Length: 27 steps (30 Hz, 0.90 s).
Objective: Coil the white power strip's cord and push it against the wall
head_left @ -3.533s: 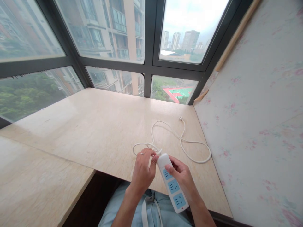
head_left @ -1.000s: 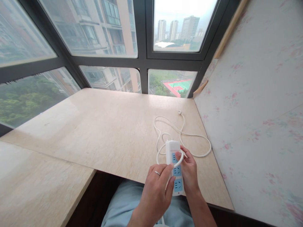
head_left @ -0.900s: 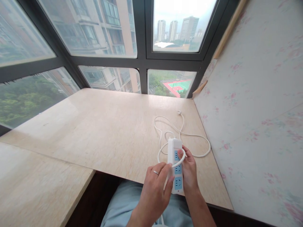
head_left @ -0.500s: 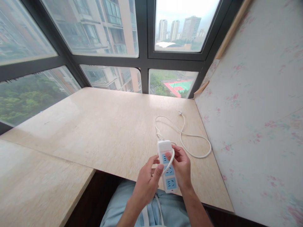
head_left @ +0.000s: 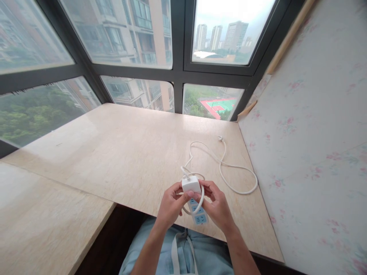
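Both hands grip a white power strip (head_left: 191, 184) with blue socket faces, tilted so that its cord end points up toward me. My left hand (head_left: 171, 203) is closed on its left side, thumb across the front. On the right edge, my right hand (head_left: 217, 205) is closed too, its thumb near the other thumb. A loop of the white cord (head_left: 202, 195) wraps around the strip and passes by the right fingers. The rest of the cord runs in loose curves over the sill to a plug (head_left: 220, 138). The fingers behind the strip are hidden.
A beige marble-look sill (head_left: 137, 152) spreads out before me, with a second slab (head_left: 43, 214) at the left. Dark-framed windows (head_left: 178, 91) stand behind it. A flower-papered wall (head_left: 309, 152) bounds the right side. My legs (head_left: 155, 248) are below the front edge.
The power strip has tipped, its cord end rising toward me. My left hand has moved up and closed on its side. The cord loop now reaches around the strip.
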### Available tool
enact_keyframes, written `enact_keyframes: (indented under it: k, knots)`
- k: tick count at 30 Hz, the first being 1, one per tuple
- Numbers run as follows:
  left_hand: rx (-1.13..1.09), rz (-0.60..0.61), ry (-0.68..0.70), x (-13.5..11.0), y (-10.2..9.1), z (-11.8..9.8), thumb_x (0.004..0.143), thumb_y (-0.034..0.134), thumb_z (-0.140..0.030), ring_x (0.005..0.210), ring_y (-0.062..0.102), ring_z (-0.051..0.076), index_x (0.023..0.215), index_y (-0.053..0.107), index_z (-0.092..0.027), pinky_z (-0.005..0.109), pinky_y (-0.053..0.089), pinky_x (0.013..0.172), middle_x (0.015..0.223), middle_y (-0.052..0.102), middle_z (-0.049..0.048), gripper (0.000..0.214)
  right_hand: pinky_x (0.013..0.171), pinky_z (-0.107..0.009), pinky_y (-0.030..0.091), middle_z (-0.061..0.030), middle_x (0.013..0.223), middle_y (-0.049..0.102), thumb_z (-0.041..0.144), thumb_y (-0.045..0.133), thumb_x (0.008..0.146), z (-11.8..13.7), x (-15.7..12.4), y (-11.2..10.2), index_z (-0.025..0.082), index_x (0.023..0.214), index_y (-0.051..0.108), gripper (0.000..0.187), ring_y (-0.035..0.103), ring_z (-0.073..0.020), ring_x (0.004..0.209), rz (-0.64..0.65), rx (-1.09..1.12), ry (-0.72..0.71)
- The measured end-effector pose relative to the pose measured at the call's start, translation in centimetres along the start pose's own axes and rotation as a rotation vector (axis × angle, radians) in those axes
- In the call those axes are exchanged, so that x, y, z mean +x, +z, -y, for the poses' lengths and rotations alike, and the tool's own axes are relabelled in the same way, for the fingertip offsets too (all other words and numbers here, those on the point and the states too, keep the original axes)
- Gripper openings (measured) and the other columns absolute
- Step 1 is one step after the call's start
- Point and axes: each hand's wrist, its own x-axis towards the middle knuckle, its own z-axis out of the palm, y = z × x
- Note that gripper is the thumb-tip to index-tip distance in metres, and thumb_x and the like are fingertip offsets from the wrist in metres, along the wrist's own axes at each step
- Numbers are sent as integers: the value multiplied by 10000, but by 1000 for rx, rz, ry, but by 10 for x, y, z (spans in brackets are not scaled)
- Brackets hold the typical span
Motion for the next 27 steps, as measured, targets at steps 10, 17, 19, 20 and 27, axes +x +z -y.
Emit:
enact_keyframes:
  k: [10,17,19,20,27]
  knots:
    - [-329,-101,-57,9,-6,4,728,720,-569,349,374,30,834,630,-125,140,279,291,566,543,-27,465,943,-376,553,-87,1187,693,333,725,820,-5,-3,-25,238,1129,619,341,668,-225,1084,214,-140,-114]
    - [-442,-202,-96,10,-3,1,691,759,-563,391,345,22,801,601,-143,130,230,337,546,474,-61,461,879,-313,530,-69,1074,716,206,602,886,1,-5,-31,211,996,638,116,668,-183,979,398,-241,-176]
    - [-411,-242,-53,10,-3,2,682,777,-544,414,357,23,830,617,-143,133,240,362,568,493,-56,457,818,-271,525,-38,977,717,161,577,878,6,-6,-30,209,985,637,132,664,-155,880,459,-262,-147]
    - [-400,-256,-37,9,-3,2,681,781,-538,421,360,24,846,625,-142,138,241,368,579,505,-52,456,796,-257,520,-23,945,713,149,572,872,9,-8,-30,211,992,635,149,659,-144,845,484,-278,-128]
    - [-536,-396,-10,10,-5,0,633,823,-526,465,423,43,794,604,-142,144,287,392,592,500,-44,471,799,-251,469,6,950,702,237,653,844,22,-11,-34,231,1017,620,176,651,-145,849,543,-440,-99]
